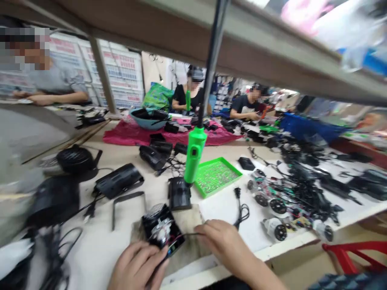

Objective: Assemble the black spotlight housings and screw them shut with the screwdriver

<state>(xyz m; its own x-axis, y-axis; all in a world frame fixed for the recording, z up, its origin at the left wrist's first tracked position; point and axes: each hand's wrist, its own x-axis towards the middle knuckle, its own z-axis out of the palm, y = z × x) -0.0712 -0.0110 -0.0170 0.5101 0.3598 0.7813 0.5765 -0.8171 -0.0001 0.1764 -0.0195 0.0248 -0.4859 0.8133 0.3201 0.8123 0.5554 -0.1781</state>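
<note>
Over my long white counter runs a beige shelf; beyond it, red-lettered white posters cover the wall.

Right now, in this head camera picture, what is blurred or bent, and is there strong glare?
In the head view, the wide lens makes the overhead shelf slant; the bright items at upper right and the grey shape at far left are blurred; the left hand and right hand look sharp; lighting is even, without strong glare.
</note>
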